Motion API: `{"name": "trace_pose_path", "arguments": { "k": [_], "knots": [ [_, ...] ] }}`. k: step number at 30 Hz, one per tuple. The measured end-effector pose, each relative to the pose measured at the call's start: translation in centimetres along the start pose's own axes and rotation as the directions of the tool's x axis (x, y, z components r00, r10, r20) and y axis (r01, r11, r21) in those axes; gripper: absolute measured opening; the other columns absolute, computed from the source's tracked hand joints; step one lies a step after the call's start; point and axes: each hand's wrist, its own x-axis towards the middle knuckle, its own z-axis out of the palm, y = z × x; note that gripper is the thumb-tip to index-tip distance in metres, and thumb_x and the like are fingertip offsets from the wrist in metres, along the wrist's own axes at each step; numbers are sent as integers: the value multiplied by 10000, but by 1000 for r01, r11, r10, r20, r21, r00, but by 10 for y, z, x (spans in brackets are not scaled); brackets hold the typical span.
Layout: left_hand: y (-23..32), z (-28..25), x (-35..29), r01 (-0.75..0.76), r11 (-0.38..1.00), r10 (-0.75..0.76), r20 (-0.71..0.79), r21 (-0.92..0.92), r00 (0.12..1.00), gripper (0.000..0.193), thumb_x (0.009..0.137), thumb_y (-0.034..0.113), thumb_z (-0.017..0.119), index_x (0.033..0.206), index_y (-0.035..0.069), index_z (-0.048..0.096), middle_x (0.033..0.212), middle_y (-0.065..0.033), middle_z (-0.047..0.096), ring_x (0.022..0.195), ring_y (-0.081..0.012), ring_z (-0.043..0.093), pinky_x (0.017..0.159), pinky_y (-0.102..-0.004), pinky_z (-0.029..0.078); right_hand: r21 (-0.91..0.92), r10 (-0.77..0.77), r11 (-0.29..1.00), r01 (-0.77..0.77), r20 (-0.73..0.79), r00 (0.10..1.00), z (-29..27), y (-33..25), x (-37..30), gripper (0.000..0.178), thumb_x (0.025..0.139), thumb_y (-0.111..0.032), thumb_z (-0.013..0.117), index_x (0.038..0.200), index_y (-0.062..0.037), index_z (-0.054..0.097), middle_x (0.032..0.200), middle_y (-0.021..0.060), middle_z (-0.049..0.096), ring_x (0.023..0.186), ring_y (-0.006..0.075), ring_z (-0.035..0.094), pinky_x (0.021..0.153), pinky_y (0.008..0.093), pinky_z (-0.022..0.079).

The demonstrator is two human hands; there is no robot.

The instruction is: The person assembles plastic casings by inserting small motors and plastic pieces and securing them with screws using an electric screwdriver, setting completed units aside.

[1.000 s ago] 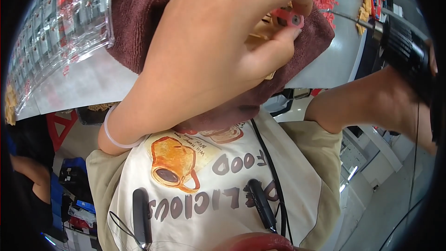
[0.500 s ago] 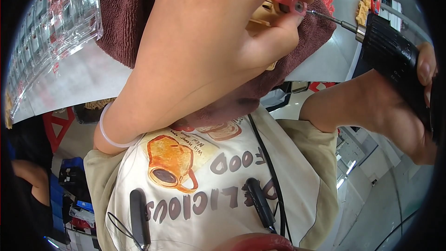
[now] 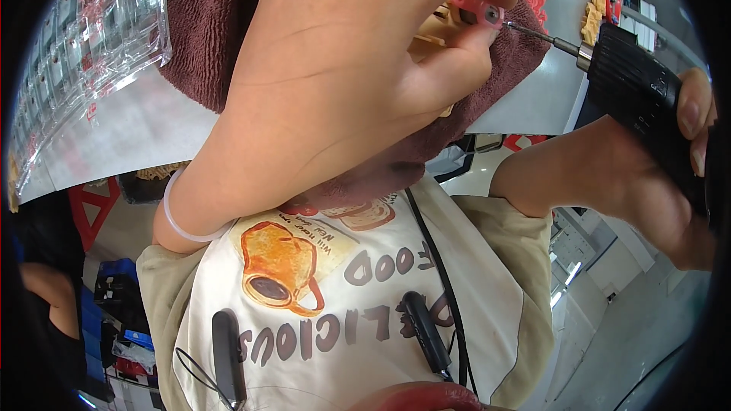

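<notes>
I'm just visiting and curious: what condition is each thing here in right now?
left hand: pinching the small red part
small red part: held, the bit at its end
black power screwdriver: gripped, bit pointing at the part
right hand: wrapped around the screwdriver
brown towel: spread under the hand
clear plastic tray: lying flat

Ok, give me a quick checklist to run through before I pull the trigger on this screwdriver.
1. Left hand pinching the small red part: ok.
2. Bit tip meets the part's end: ok.
3. Bit seated in a screw head: cannot tell, too small.
4. Right hand wrapped round the black power screwdriver: ok.
5. Fingers clear of the bit: not ok, they sit right beside it.
6. Brown towel under the work: ok.
</notes>
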Motion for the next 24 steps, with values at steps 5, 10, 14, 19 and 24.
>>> {"name": "trace_pose_path", "arguments": {
  "k": [5,10,14,19,24],
  "knots": [
    [2,2,-1,17,1000,-17,-15,0,1000,257,654,-6,687,903,44,644,1022,-78,627,1031,-281,569,898,-365,435,7,0,1000,0,9,1000,-12,-2,10,128,783,-186,549,827,-67,538,736,28,466,607,139,450,631,323,372],
    [0,5,-1,24,1000,-24,-20,-13,1000,256,652,-7,687,899,44,644,1017,-77,629,1029,-281,570,897,-366,435,-1,-3,1000,3,5,1000,26,10,-7,130,781,-189,551,824,-67,536,736,27,466,606,139,450,631,322,372],
    [-2,6,-4,29,999,-29,-34,-24,999,256,650,-7,688,897,44,645,1012,-76,630,1027,-282,571,897,-366,435,-8,-8,1000,8,11,1000,54,17,-16,131,780,-191,552,822,-68,535,735,27,466,606,138,450,631,322,371],
    [-4,5,-8,38,999,-40,-47,-36,998,255,647,-8,688,893,45,645,1007,-75,632,1025,-282,572,896,-367,436,-14,-11,1000,11,16,1000,42,18,-12,132,778,-193,553,818,-69,533,734,26,467,606,138,450,630,321,371],
    [-5,7,-6,44,998,-46,-53,-38,998,254,645,-9,689,890,45,646,1002,-74,633,1023,-282,573,895,-368,436,-12,-18,1000,18,12,1000,42,18,-11,134,776,-195,555,815,-69,532,734,26,467,606,138,451,630,321,371]
  ]
}}
